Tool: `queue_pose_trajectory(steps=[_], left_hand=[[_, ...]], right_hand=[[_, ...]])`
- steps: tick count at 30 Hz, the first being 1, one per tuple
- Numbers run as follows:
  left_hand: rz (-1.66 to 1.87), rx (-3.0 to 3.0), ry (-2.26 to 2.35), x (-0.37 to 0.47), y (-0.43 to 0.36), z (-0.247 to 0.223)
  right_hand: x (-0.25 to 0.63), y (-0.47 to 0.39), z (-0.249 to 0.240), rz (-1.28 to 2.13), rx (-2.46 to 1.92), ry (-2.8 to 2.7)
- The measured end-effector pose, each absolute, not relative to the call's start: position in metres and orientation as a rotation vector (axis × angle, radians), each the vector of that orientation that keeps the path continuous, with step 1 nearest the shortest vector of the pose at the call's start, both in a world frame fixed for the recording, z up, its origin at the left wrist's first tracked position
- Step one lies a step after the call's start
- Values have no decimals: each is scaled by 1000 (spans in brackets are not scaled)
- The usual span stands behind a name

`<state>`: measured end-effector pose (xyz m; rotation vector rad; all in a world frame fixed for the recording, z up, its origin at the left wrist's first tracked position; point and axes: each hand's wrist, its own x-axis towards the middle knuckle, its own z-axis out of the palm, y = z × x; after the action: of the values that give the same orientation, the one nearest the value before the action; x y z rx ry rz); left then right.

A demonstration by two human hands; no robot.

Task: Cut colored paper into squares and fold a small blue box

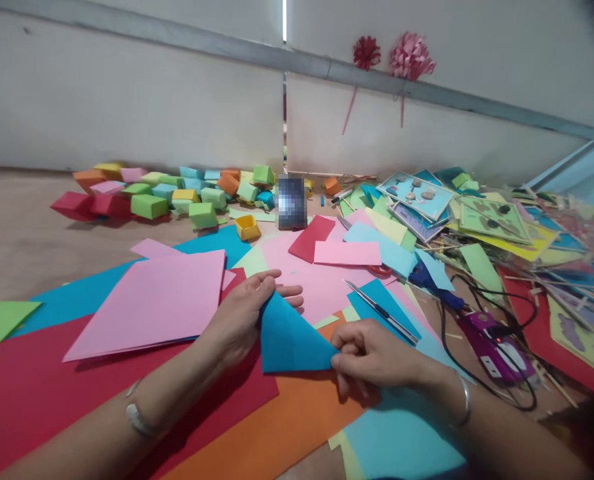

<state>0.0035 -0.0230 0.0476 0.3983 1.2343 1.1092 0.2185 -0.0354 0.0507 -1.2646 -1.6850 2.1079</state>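
Observation:
A blue paper (294, 337), roughly triangular in outline, is held up between both hands over the coloured sheets. My left hand (247, 310) grips its upper left corner, the thumb over the paper and the other fingers reaching behind it. At the paper's right corner, my right hand (359, 357) pinches between thumb and fingers. Beneath lie an orange sheet (277, 427) and a red sheet (27, 393). A stack of pink sheets (157, 300) is beside my left hand. Just beyond my right hand, a craft knife (384, 312) rests on blue paper.
Folded paper boxes (149, 206) line the back left, with a yellow open one (247, 228) nearer. A pixelated dark object (291, 203) stands at the back. At right are a purple power strip (497, 347) with black cables, decorated cards (417, 195) and thin sticks.

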Motion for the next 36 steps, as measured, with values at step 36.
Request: queue_pose_trajectory(steps=[36], left_hand=[[1293, 1311, 1651, -22, -15, 28]], right_hand=[[172, 44, 36, 1225, -987, -1216]])
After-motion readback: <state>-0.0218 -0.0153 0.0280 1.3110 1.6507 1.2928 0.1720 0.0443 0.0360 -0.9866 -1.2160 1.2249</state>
